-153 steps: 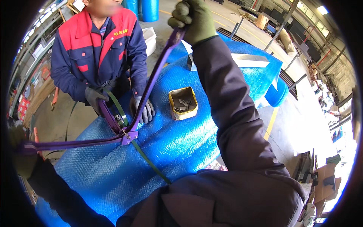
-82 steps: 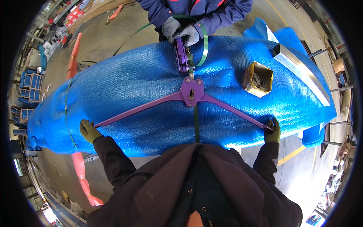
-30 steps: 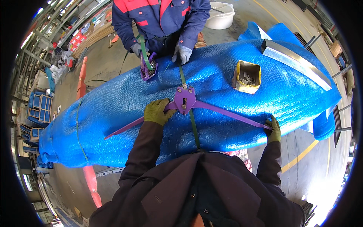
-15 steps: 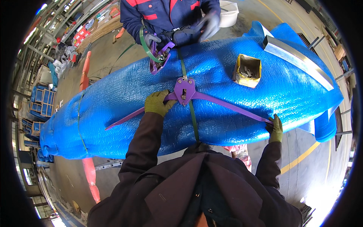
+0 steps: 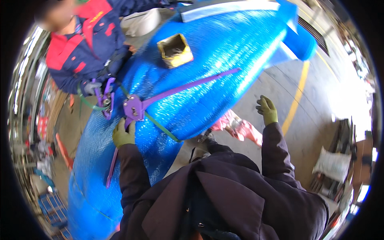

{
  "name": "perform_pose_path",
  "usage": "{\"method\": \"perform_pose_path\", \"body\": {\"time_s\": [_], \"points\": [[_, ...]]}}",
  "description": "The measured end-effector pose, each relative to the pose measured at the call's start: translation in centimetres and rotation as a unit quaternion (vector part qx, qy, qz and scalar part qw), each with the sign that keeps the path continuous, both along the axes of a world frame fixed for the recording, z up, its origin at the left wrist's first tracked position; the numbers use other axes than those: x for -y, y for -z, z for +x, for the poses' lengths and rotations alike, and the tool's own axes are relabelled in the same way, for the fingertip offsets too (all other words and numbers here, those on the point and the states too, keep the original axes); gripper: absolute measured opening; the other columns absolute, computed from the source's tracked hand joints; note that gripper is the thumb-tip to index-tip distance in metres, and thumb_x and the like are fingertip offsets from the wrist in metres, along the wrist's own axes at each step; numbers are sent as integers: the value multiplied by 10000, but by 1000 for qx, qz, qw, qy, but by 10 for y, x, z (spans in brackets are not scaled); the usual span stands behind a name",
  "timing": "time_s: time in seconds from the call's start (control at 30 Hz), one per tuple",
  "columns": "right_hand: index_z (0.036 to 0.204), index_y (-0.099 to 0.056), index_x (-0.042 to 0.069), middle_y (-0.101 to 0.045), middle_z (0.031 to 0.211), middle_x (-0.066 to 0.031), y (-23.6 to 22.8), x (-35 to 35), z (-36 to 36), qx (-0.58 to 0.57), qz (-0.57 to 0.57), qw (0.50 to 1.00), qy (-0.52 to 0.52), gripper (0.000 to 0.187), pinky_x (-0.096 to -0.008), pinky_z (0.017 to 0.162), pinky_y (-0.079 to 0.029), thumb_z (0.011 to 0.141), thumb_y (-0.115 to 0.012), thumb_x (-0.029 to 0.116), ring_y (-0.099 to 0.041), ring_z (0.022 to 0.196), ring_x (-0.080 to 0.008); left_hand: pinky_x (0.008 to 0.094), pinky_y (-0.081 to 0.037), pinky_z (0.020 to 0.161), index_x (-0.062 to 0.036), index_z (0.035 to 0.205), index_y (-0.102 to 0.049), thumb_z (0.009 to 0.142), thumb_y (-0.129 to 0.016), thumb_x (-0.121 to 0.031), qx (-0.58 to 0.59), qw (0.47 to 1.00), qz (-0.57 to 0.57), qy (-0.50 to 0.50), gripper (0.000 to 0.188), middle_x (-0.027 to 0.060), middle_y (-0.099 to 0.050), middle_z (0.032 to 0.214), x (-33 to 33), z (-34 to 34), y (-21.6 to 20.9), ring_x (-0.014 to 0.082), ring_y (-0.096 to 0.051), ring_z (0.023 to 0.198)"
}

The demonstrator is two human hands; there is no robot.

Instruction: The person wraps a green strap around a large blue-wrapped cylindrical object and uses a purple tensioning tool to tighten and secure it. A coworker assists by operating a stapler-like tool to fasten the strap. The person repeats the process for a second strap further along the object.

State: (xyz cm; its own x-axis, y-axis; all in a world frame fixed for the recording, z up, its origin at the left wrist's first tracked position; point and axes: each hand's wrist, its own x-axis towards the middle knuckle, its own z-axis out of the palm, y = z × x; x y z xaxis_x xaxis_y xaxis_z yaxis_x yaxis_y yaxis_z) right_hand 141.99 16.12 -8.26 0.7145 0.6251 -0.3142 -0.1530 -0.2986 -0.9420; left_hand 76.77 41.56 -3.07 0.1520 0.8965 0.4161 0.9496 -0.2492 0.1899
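Note:
A long bundle in shiny blue wrap (image 5: 212, 96) lies diagonally before me. On it rests a purple long-handled strapping sealer (image 5: 134, 109), its head on the green strap (image 5: 162, 127) around the bundle. My left hand (image 5: 125, 134), in an olive glove, is closed around one handle close to the head. The other handle (image 5: 192, 86) points to the far right, with no hand on it. My right hand (image 5: 267, 110), also gloved, is off the tool, over the floor right of the bundle, fingers apart and holding nothing. Beside the sealer, a co-worker's gloved hand (image 5: 92, 87) holds a purple strap tensioner (image 5: 107, 100).
An open yellow box (image 5: 182, 59) of small metal pieces sits on the wrap. A metal angle strip (image 5: 230, 9) lies at its far end. The co-worker (image 5: 90, 44) stands across the bundle. Pink wrapping (image 5: 240, 130) lies by my feet; a white sack (image 5: 333, 164) is at right.
My right hand has let go of the sealer's handle and moved away from the bundle. My view has turned right. My left hand still grips the other handle.

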Motion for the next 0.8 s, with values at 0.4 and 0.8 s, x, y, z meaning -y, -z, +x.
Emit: {"method": "perform_pose_path", "body": {"time_s": [0.4, 0.8], "points": [[1431, -751, 11, -786, 1128, -63, 38, 242, -91, 116, -176, 977, -26, 433, -303, 805, -598, 1140, -678, 323, -736, 894, -138, 568, -572, 1094, -138, 1545, -699, 1046, -736, -611, -28, 999, 24, 25, 689, 243, -768, 1441, -1, -17, 15, 481, -728, 1282], [1436, -762, 9, -799, 1085, -63, 21, 445, -85, 60, -150, 981, 107, 458, -311, 897, -590, 1105, -751, 326, -716, 950, -123, 588, -564, 1123, -5, 1482, -705, 1055, -813, -287, 84, 971, 154, 163, 524, 280, -752, 1408, 203, 88, 27, 483, -713, 1287]]}}
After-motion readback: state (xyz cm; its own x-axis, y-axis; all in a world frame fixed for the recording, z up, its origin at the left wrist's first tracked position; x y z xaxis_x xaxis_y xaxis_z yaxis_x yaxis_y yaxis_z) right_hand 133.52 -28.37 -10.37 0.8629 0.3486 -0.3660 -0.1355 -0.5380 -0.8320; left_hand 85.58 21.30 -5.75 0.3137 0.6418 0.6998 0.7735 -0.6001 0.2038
